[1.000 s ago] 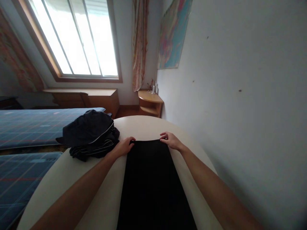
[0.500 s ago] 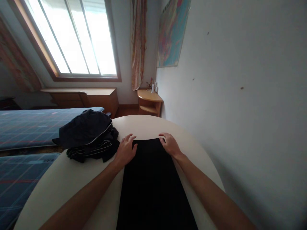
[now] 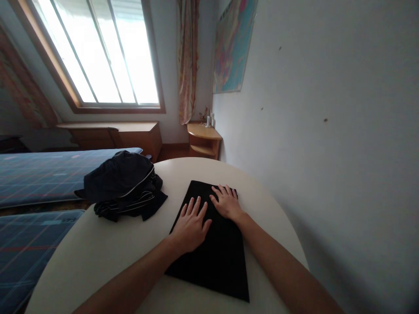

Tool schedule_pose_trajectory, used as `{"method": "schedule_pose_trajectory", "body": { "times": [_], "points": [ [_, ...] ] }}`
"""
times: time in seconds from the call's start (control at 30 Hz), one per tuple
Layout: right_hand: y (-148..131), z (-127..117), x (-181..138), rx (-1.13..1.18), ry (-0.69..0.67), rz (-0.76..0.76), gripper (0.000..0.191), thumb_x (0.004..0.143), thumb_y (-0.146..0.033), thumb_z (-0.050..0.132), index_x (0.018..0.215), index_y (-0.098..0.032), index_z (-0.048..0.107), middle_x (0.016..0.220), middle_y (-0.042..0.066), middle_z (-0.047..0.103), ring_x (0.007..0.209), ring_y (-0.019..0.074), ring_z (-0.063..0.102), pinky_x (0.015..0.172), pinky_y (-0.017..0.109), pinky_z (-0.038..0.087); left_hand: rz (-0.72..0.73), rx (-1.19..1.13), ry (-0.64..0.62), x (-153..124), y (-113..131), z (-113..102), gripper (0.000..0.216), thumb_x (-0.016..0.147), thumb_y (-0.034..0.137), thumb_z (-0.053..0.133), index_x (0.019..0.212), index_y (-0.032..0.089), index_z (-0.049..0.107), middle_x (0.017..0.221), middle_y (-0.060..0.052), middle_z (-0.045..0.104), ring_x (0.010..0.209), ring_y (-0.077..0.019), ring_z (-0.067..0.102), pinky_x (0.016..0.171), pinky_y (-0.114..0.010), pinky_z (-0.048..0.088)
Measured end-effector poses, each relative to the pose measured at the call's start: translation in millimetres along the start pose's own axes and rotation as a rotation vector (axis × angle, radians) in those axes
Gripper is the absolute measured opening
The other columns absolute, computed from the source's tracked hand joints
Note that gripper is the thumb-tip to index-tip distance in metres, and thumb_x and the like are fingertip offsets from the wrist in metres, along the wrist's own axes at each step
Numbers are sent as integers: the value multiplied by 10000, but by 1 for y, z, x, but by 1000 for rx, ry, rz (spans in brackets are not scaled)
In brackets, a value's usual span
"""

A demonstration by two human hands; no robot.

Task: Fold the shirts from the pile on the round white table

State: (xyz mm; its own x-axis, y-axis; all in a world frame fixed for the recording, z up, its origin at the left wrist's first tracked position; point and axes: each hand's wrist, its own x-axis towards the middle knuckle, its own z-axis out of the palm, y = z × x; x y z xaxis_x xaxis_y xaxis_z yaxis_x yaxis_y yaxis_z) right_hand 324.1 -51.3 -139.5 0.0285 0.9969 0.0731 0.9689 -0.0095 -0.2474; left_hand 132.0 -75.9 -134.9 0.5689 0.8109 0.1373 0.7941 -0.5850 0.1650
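Observation:
A flat black piece of cloth, seemingly a folded garment, lies on the round white table in front of me. My left hand rests flat on its left half with the fingers spread. Near the far right corner, my right hand also lies palm down on the cloth, its fingers apart. Neither hand grips anything. The near edge of the cloth slants down to the right, and all its edges are on the tabletop.
A heap of dark clothing with white piping sits at the table's left edge. Blue plaid mattresses are beyond it on the left. A bare wall stands close on the right. A small corner shelf is behind the table.
The black cloth now covers a shorter stretch, and its near edge has come into view. My left hand has moved from the far left corner onto the cloth; the right hand has flattened onto it.

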Motion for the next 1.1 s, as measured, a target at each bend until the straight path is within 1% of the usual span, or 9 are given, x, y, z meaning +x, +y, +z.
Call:
{"method": "schedule_pose_trajectory", "body": {
  "times": [0.17, 0.27, 0.37, 0.43, 0.53, 0.63, 0.7, 0.97, 1.1],
  "points": [
    [19, -16, -15, -130, 83, 263, 607, 987, -554, 316, 1475, -224, 460, 1532, 152, 411, 1382, 390, 361, 1083, 590, 259, 101, -15, 11, -26, 7, 6, 620, 980, 551, 400, 1534, 280, 341, 1635, -98, 207, 1499, -363, 137, 1176, -562, 234],
    [26, -31, -36, -213, 94, 350, 629, 972, -553, 365, 1388, -120, 554, 1334, 262, 566, 1201, 431, 532, 989, 607, 331, 106, 41, 64, -24, -6, 2, 570, 967, 486, 476, 1500, 295, 407, 1629, -83, 235, 1501, -356, 144, 1189, -569, 198],
    [26, -41, -56, -275, 104, 382, 595, 966, -521, 408, 1186, -39, 679, 1145, 316, 641, 1118, 452, 575, 1001, 644, 294, 22, 84, 121, -24, -8, -3, 502, 967, 355, 492, 1458, 251, 478, 1612, -94, 280, 1486, -349, 218, 1190, -546, 214],
    [21, -42, -64, -266, 173, 325, 569, 970, -492, 418, 1201, -37, 670, 1246, 320, 601, 1224, 463, 504, 1057, 652, 235, -23, 57, 157, -27, -1, -2, 495, 979, 351, 452, 1460, 233, 473, 1608, -99, 288, 1476, -344, 252, 1177, -540, 250],
    [4, -36, -66, -133, 225, 69, 613, 988, -496, 387, 1453, -106, 470, 1520, 217, 406, 1427, 386, 305, 1157, 595, 134, -54, -17, 164, -34, 12, 8, 597, 972, 486, 427, 1514, 239, 385, 1623, -108, 242, 1483, -375, 213, 1152, -587, 271],
    [-13, -25, -59, 38, 33, -285, 611, 1005, -546, 318, 1538, -248, 339, 1611, 69, 285, 1499, 276, 177, 1206, 517, 94, -32, -31, 109, -33, 15, 17, 696, 941, 559, 445, 1544, 231, 328, 1631, -110, 209, 1494, -396, 134, 1168, -613, 209],
    [-18, -19, -52, 105, -92, -368, 610, 1002, -583, 290, 1540, -298, 324, 1616, 27, 277, 1506, 253, 161, 1212, 497, 97, -10, -22, 82, -29, 11, 19, 707, 937, 563, 445, 1550, 236, 313, 1634, -98, 205, 1501, -388, 94, 1182, -614, 159],
    [46, -16, -26, -19, 15, 137, 611, 1007, -549, 293, 1521, -229, 380, 1617, 62, 263, 1500, 288, 173, 1199, 534, 127, 12, -37, -10, -11, -18, 9, 693, 946, 597, 423, 1556, 304, 277, 1645, -67, 169, 1502, -393, 57, 1170, -632, 137],
    [58, -20, -28, -15, 67, 216, 629, 999, -569, 290, 1517, -225, 390, 1630, 56, 225, 1497, 335, 157, 1189, 583, 101, -47, -46, -4, -10, -9, 0, 725, 938, 567, 451, 1553, 215, 299, 1629, -115, 217, 1499, -401, 79, 1177, -629, 128]
  ]
}}
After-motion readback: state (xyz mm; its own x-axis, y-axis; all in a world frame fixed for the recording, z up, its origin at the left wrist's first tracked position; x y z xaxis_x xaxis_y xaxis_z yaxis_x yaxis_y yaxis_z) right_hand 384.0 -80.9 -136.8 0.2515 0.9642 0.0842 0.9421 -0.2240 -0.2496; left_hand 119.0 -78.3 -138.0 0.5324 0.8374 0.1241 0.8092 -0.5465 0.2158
